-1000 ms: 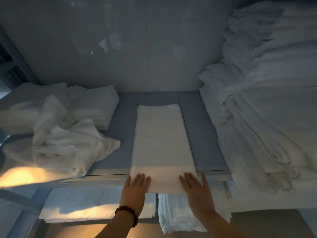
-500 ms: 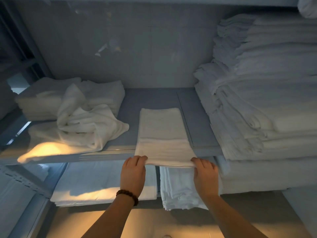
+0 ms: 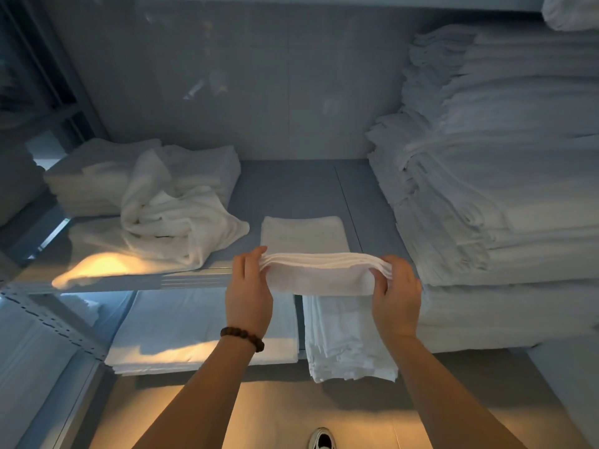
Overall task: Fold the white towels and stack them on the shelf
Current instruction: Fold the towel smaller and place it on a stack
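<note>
A person's left hand [image 3: 249, 286] and right hand [image 3: 397, 296] each grip one side of the near end of a folded white towel [image 3: 319, 278] at the front edge of a grey metal shelf [image 3: 291, 189]. The fingers are curled round its layered edge, and that end is lifted clear of the shelf. The towel's far part lies flat on the shelf, about midway along the front edge. A dark beaded bracelet [image 3: 242, 338] circles the left wrist. Toward the shelf's left end a crumpled white towel [image 3: 181, 222] lies heaped against a low pile of folded towels [image 3: 94, 179] in the back left corner. A tall stack of folded white linen [image 3: 502, 189] fills the right end. On the level below lie flat folded sheets [image 3: 201, 328] and, beside them, a narrow pile of folded cloths [image 3: 348, 345]. A shoe [image 3: 321, 439] shows on the floor beneath.
</note>
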Motion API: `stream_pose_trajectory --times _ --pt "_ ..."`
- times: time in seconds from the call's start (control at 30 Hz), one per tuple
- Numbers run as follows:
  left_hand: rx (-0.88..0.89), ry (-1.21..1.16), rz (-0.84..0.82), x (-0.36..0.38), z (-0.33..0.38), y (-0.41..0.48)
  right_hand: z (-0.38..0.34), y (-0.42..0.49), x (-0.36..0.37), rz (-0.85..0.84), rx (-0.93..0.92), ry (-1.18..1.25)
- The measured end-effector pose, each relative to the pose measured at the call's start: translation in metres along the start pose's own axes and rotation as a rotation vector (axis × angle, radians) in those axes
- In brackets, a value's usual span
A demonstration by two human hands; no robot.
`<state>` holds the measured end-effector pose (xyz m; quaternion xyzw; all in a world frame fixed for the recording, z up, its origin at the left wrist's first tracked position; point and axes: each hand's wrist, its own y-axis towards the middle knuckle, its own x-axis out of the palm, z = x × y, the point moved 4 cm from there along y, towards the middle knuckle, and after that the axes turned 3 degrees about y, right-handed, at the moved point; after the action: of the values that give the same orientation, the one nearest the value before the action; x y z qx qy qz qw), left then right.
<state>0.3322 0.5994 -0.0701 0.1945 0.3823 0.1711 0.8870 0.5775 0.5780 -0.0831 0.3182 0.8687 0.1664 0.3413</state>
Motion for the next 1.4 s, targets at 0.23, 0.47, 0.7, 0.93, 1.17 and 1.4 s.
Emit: stream_pose_trajectory --times 0.23,0.47,0.7,0.93,1.17,1.4 --pt "-0.082 -0.059 0.030 0.030 -0.009 0.053 0.011 0.056 0.034 -0.008 0.096 0.145" --pt "-0.094 0.003 0.024 0.075 -0.024 0.117 0.034 0.118 0.082 -0.079 0.071 0.087" --pt "-0.161 0.094 0.033 0.125 -0.063 0.171 0.043 0.171 0.145 -0.253 0.038 -0.025" --pt "-0.296 0.164 -0.205 0.201 -0.124 0.202 0.097 0.196 0.228 -0.456 0.184 -0.097" --pt "-0.276 0.304 -0.329 0.246 -0.160 0.205 0.135 0.194 0.273 -0.490 0.216 -0.170" --pt "-0.210 0.374 -0.388 0.255 -0.154 0.222 0.138 0.205 0.289 -0.537 0.075 -0.474"
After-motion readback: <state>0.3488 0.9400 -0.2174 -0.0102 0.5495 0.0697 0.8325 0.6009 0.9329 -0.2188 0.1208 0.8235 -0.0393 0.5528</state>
